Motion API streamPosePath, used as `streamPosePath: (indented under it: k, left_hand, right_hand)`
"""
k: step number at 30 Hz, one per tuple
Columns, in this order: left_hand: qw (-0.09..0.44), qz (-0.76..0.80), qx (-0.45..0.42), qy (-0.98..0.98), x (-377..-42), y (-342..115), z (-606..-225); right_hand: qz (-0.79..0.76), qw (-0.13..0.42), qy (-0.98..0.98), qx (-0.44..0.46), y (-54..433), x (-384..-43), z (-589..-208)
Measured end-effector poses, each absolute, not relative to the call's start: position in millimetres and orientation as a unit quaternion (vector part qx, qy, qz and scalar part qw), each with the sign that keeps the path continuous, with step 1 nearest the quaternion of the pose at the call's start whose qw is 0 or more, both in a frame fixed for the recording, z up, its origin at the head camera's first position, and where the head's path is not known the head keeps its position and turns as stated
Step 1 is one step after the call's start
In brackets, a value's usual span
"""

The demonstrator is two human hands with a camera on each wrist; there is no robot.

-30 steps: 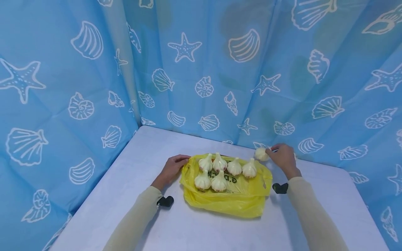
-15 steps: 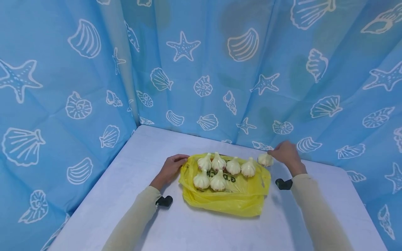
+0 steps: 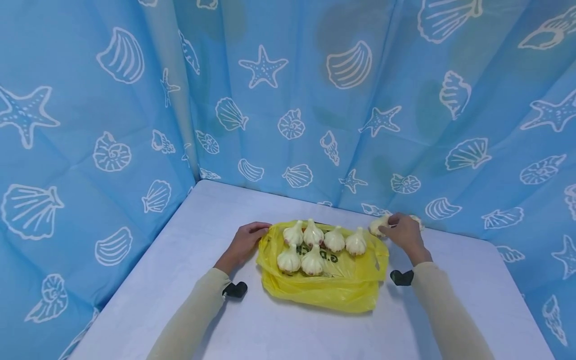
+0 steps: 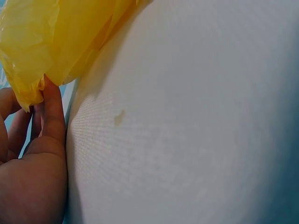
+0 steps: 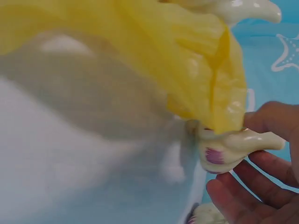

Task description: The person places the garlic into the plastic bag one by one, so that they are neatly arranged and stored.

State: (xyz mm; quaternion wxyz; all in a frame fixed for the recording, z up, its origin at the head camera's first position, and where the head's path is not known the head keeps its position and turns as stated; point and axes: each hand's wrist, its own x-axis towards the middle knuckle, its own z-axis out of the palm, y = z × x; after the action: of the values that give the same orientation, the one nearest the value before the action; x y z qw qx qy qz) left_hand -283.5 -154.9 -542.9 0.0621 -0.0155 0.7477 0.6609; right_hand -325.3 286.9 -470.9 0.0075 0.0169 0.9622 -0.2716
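My left hand [image 3: 244, 244] pinches the left corner of a yellow plastic bag [image 3: 324, 295]; the left wrist view has its thumb and fingers around the bunched plastic [image 4: 32, 88]. Several white garlic bulbs [image 3: 334, 240] sit on top of the bag. At the bag's right far corner my right hand [image 3: 405, 234] holds another garlic bulb [image 3: 377, 226]. Thumb and fingers lie on either side of this bulb [image 5: 222, 151] in the right wrist view, beside the bag's edge [image 5: 229, 93]. What lies inside or under the bag is hidden.
Another garlic bulb [image 3: 417, 220] lies behind my right hand, partly covered by it. The table [image 3: 315, 337] has a white cloth. A blue curtain [image 3: 288, 100] with shell patterns rises along the table's back and left edges.
My right hand first brings the bulb right and down beside the bag's corner, then sinks lower around it. My left hand stays on the bag; the bulbs on top stay in place.
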Motion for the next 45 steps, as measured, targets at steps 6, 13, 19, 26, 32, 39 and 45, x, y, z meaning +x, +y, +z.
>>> streamPosePath:
  k: [6,13,19,26,32,39,45]
  left_hand:
    - [0.063,0.657,-0.013,0.751,-284,-155,-544]
    - [0.06,0.656,-0.013,0.752,-285,-155,-545]
    - [0.06,0.659,-0.017,0.75,-284,-155,-544]
    - [0.07,0.655,-0.028,0.752,-285,-154,-543]
    - [0.071,0.66,-0.029,0.747,-286,-155,-540]
    - [0.07,0.666,-0.034,0.742,-286,-154,-537]
    - [0.076,0.669,-0.035,0.739,-285,-154,-541]
  right_hand:
    - [-0.292,0.046,0.954,0.052,286,-328,-477]
    - [-0.281,0.045,0.957,0.054,285,-335,-476]
    - [-0.283,0.037,0.957,0.043,284,-341,-478]
    - [-0.311,0.034,0.949,0.032,284,-343,-486]
    - [-0.316,0.032,0.948,0.02,284,-342,-485]
    - [-0.314,0.031,0.949,0.029,283,-343,-485]
    - [-0.339,0.029,0.94,0.014,285,-339,-489]
